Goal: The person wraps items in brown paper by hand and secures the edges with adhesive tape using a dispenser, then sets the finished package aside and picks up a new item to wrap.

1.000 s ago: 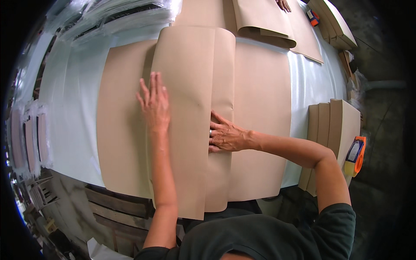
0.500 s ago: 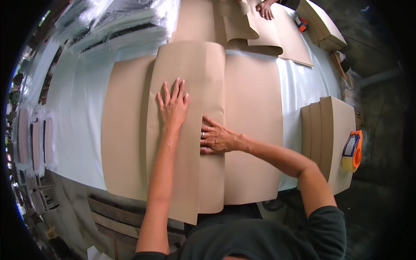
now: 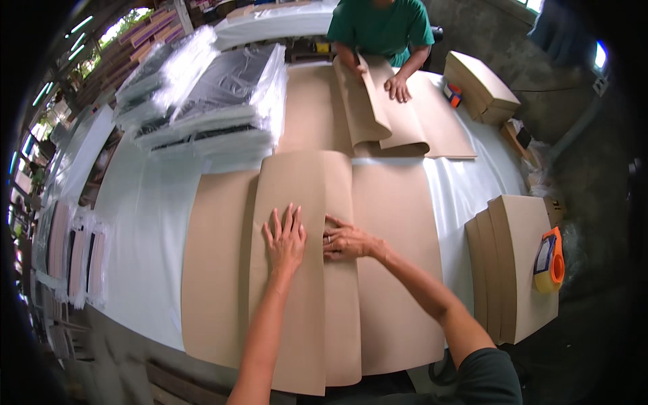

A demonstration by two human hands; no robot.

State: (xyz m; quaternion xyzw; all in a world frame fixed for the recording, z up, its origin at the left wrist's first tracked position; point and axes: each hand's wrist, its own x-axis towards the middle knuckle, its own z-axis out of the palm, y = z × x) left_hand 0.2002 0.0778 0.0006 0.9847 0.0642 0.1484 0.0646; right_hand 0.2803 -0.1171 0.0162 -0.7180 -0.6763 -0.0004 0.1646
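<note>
white sheeting covered the long counter (image 3: 142, 223) in a cluttered workshop. on it lay a large brown paper sheet (image 3: 398, 270), spread flat at the near edge, with a folded flap (image 3: 297, 196) turned over its middle so that two long edges overlapped. the left hand (image 3: 285, 237) pressed flat on that flap, fingers spread, nothing in its grip; judged, this was to keep the fold from springing back. the right hand (image 3: 345, 241) lay just beside it on the overlapping strip, fingers extended and flat, gripping nothing, apparently pinning the seam. to the right, near the sheet, stood a stack of flat brown parcels (image 3: 516, 270) with an orange tape dispenser (image 3: 550, 260) resting on top, within reach. further out, plastic-wrapped bundles (image 3: 209, 101) were piled at the far left. across the counter a person in a green shirt (image 3: 381, 27) held down another brown sheet (image 3: 405, 121) with both hands.
</note>
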